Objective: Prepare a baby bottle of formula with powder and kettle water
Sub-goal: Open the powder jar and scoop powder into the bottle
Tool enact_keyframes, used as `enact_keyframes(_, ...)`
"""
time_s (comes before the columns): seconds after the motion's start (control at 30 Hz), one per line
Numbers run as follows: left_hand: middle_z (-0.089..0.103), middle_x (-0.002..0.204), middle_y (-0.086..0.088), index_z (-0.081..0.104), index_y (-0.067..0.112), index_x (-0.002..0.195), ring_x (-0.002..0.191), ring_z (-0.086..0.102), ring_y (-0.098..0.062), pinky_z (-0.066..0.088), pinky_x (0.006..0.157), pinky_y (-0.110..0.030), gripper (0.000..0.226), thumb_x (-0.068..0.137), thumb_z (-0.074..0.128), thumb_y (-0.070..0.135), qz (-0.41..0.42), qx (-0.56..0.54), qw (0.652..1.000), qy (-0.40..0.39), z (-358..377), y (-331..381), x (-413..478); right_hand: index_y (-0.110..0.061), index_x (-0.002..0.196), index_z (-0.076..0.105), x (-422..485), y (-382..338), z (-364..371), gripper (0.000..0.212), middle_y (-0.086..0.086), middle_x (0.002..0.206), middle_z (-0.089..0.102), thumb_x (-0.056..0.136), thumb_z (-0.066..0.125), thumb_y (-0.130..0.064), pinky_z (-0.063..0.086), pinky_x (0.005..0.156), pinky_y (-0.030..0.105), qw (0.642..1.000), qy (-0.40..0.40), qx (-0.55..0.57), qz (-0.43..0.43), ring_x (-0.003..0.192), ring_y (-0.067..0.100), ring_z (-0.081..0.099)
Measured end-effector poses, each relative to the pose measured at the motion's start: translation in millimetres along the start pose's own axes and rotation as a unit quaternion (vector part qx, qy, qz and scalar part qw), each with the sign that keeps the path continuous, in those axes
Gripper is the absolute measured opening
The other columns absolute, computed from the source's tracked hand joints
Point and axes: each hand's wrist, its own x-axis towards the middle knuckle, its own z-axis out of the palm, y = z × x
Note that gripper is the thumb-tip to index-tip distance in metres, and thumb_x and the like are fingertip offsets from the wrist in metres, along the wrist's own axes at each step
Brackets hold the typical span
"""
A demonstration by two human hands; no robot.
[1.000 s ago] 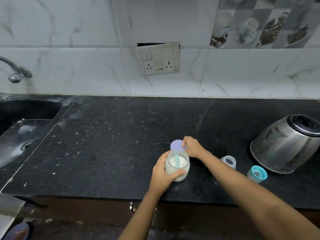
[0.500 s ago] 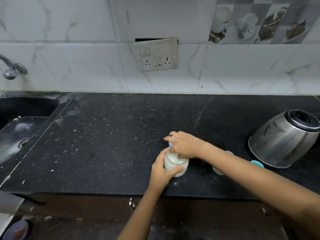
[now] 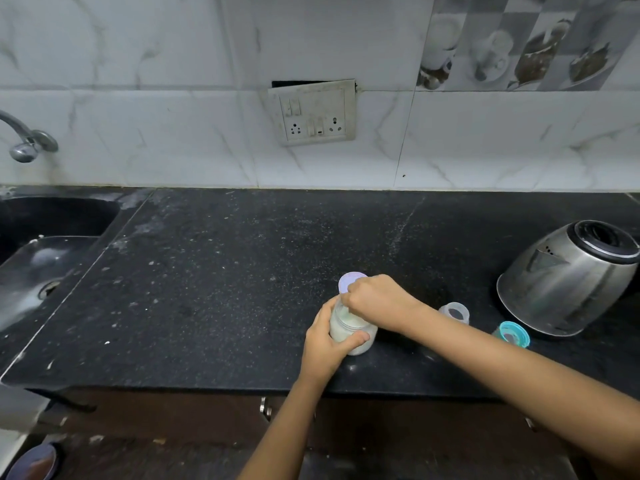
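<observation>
At the far left, toward ten o'clock from the work spot, the tap [image 3: 29, 147] hangs over the dark sink [image 3: 69, 213]; neither looks needed for this step. On the black countertop [image 3: 214, 271], near its front edge, the left hand [image 3: 327, 344] wraps the powder jar [image 3: 346, 332] from its seven o'clock side. The thumb and fingers are curled round the wall, most likely to stop the jar turning or sliding while its mouth is worked.

A pale purple lid [image 3: 349, 280] shows at the jar's twelve o'clock, its edge against the knuckles of the right hand [image 3: 377, 301]. That hand sits over the jar's mouth with the fingers clenched downward. Whether they pinch the lid, a scoop or something else I cannot tell, since the hand hides the opening.

At three o'clock from the jar stands a small clear container [image 3: 454, 311], probably the baby bottle, open-topped and near for filling. Just beyond it is a teal ring cap [image 3: 512, 334]. The steel kettle [image 3: 564, 278] waits at two o'clock, its spout turned toward the work.
</observation>
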Motion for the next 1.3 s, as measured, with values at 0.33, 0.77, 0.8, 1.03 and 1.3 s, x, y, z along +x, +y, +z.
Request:
enact_keyframes(0.33,0.060,0.124,0.019,0.047,0.046,0.128,0.114,0.057,-0.002,0.049,0.093,-0.029,0.069,0.068,0.080,0.043,0.005,0.001,1.000,-0.011,-1,2,-2,-0.011,0.071,0.071,3,0,-8,0.018,-0.009,0.067,0.066,0.083,0.058,-0.016,0.038,0.054,0.023,0.867,-0.030,0.443,0.226,0.064,0.009,0.057)
enact_keyframes(0.77,0.056,0.128,0.019,0.046,0.044,0.130,0.118,0.054,-0.003,0.049,0.095,-0.033,0.069,0.069,0.079,0.043,0.018,0.008,1.000,-0.013,-1,3,-2,0.000,0.072,0.073,-18,18,6,0.022,-0.003,0.057,0.067,0.082,0.068,-0.019,0.041,0.055,0.022,0.729,0.050,0.592,0.340,0.050,0.003,0.051)
enact_keyframes(0.8,0.056,0.128,0.019,0.046,0.044,0.130,0.118,0.054,-0.003,0.049,0.095,-0.033,0.069,0.069,0.079,0.043,0.017,0.008,1.000,-0.013,-1,3,-2,-0.002,0.068,0.072,-19,17,8,0.022,-0.006,0.053,0.063,0.081,0.068,-0.019,0.039,0.053,0.021,0.725,0.056,0.593,0.346,0.046,0.000,0.049)
enact_keyframes(1.03,0.058,0.126,0.020,0.046,0.045,0.130,0.115,0.056,-0.001,0.048,0.093,-0.029,0.071,0.068,0.080,0.046,0.005,0.003,1.000,-0.010,0,2,-3,-0.017,0.070,0.065,-9,-7,3,0.017,0.000,0.070,0.060,0.082,0.058,-0.026,0.036,0.059,0.028,0.901,0.020,0.329,0.280,0.073,0.026,0.057)
enact_keyframes(1.3,0.060,0.123,0.022,0.046,0.048,0.128,0.113,0.057,0.002,0.046,0.089,-0.022,0.069,0.068,0.079,0.045,0.000,0.006,1.000,-0.010,0,6,-4,-0.011,0.062,0.065,-6,-10,-2,0.020,-0.003,0.059,0.058,0.079,0.056,-0.017,0.037,0.056,0.026,0.853,-0.002,0.448,0.267,0.063,0.017,0.051)
